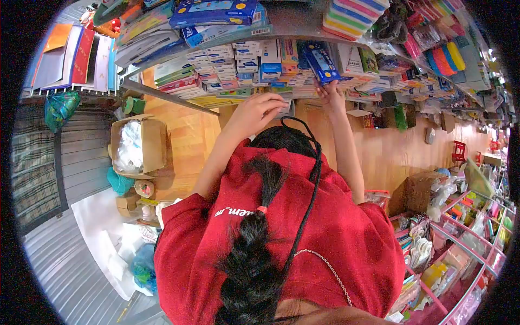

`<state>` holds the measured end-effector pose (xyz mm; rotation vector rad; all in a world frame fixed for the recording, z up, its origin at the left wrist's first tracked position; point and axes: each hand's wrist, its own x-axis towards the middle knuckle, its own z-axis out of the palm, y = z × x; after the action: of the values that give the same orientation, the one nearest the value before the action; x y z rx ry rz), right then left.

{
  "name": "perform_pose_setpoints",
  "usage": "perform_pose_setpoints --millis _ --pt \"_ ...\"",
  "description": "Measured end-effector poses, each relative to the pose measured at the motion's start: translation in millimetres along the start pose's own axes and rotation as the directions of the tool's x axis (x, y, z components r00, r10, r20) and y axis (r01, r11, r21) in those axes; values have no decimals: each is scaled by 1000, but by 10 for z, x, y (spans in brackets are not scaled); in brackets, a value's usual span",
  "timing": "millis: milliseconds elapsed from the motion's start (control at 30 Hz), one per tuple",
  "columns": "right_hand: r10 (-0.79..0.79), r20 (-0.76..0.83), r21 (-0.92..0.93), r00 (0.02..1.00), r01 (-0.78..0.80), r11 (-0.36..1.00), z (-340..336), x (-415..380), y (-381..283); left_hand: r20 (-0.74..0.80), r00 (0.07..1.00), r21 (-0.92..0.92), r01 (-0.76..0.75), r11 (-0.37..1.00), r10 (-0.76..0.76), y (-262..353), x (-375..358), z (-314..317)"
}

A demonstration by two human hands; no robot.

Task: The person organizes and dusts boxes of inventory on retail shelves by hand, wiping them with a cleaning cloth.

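My right hand [331, 97] reaches up to the shelf and grips the lower end of a blue printed pack [321, 62] between thumb and fingers. The pack stands tilted in front of the stacked goods, its upper end near the shelf above. Lower and to the left, my left hand [259, 115] is raised by the shelf's front edge. Its fingers are loosely bent, with thumb and fingertips apart beside a small grey piece [285, 109]. Behind that hand are stacks of small white and blue boxes [246, 57].
An upper shelf [295, 27] carries blue packs [214, 12] and striped bundles [355, 16]. On the left floor stands an open carton [154, 146] with white plastic inside. Pink-framed bins [460, 244] full of packaged goods stand at lower right. A black cord [313, 189] hangs over the red shirt.
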<state>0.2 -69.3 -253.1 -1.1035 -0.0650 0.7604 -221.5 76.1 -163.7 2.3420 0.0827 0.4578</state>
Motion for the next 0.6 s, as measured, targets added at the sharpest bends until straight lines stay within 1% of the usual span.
perform_pose_setpoints --millis 33,67,167,200,300,367,400,433,500,600 --pt "-13 34 31 999 12 999 47 -46 -16 -7 1000 2 -4 1000 4 -8 -1 14" --pt "20 47 -2 999 -20 1000 -60 46 87 -13 1000 3 -9 1000 9 -9 -3 31" --pt "34 29 -218 999 -27 975 -116 31 112 63 998 16 1 1000 -2 -22 1 41" --pt "6 58 -280 998 10 960 -140 27 118 69 998 9 13 1000 -14 -20 4 49" --pt "-75 53 -476 996 91 875 -146 70 104 84 995 -18 50 999 -48 1 -10 49" --pt "-185 97 -644 978 203 738 -107 60 19 92 994 -47 63 997 -58 39 1 19" --pt "-235 127 -715 964 253 652 -77 51 -18 63 997 -45 45 998 -42 35 -2 29" --pt "-342 173 -762 923 346 548 -75 78 -14 33 999 -42 28 999 -26 24 -4 46" --pt "-522 289 -820 802 489 298 -39 137 -33 4 1000 -33 13 999 -13 15 2 59" --pt "-568 545 -752 616 659 -6 21 126 -137 2 1000 -32 23 999 -23 4 2 59"
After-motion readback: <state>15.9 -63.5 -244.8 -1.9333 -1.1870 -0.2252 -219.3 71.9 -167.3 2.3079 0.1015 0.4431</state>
